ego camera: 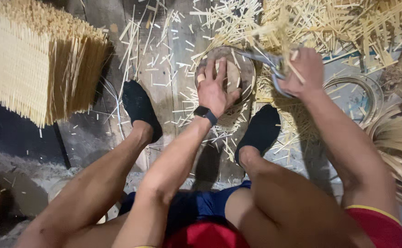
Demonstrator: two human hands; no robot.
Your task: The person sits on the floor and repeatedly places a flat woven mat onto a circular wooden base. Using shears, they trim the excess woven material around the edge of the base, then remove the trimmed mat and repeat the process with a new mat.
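My left hand (215,86) lies flat, fingers spread, on top of a round wooden block (244,69) standing on the plank floor between my feet. A dark watch is on that wrist. My right hand (305,70) grips the handles of large metal shears (265,59), whose blades point left over the block's far edge. Thin bamboo sticks (279,23) poke up blurred just above the blades. Whether my left hand pins any stick under its palm is hidden.
Cut bamboo sticks (343,23) litter the floor ahead and right. A tall bundle of upright bamboo sticks (31,59) stands at left. Coiled bamboo strips (393,138) lie at right. My feet in black shoes (139,108) flank the block.
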